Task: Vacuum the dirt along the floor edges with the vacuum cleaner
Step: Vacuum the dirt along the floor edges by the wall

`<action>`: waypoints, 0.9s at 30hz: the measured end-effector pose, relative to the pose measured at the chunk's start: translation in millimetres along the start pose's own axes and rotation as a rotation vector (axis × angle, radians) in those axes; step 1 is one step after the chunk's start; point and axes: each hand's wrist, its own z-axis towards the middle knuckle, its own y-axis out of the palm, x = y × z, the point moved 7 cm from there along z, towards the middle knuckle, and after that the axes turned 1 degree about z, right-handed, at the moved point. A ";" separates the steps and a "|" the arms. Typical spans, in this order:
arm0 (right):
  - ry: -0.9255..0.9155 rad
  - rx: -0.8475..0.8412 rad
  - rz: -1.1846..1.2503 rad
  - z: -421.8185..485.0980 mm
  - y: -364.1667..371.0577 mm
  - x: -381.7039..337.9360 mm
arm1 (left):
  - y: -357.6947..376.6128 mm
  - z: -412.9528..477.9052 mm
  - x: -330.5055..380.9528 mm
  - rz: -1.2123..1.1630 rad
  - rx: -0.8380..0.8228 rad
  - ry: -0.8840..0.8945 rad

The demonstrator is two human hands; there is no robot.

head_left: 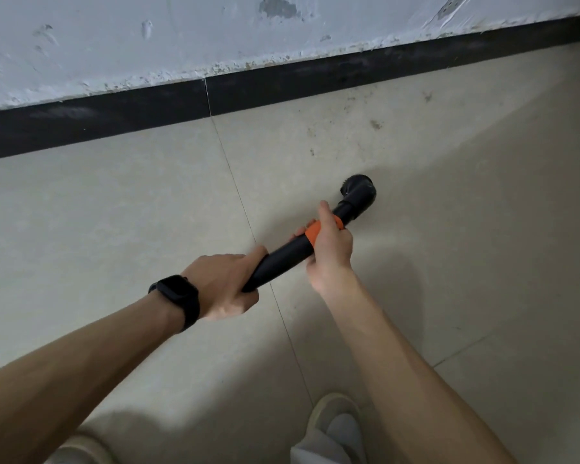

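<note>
Nearest you are your two bare forearms, coming in from the bottom corners. Under them are the pale toe of your left shoe [77, 448] and, further right, your right shoe [335, 416] with a grey trouser leg over it. A black watch [178, 301] sits on your left wrist.

Your left hand [225, 286] is wrapped round the rear end of the vacuum cleaner tube [282, 259], a smooth, round black pipe slanting up to the right. Your right hand [330, 252] grips it further along, fingers curled over the orange band [315, 234] and thumb lying towards the head. Your hands are apart, with a bare stretch of tube between them.

Past your right hand the tube ends in a black elbow-shaped nozzle [359, 192] with a round mouth. It is low over the floor [114, 212], but you cannot tell whether it touches.

The floor is large, matt beige tiles. A thin grout line [235, 182] runs down from the skirting and passes under the tube near your left hand.

Dirt specks [375, 124] lie between the nozzle and the black skirting [98, 118], with the nozzle well short of that edge. The skirting crosses the whole view, rising to the right. Above it, the pale wall [148, 45] has chipped, ragged paint. Open tile lies to either side of the nozzle.
</note>
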 end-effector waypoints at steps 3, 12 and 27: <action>-0.025 0.030 -0.029 18.8 -8.4 -30.7 | -3.8 21.5 29.5 -0.030 -0.006 0.011; -0.077 0.050 -0.058 55.5 -16.0 -91.7 | -18.8 73.9 73.5 -0.065 0.015 -0.060; -0.005 -0.057 -0.214 40.3 13.9 -74.0 | -19.2 50.0 48.2 -0.074 0.017 -0.163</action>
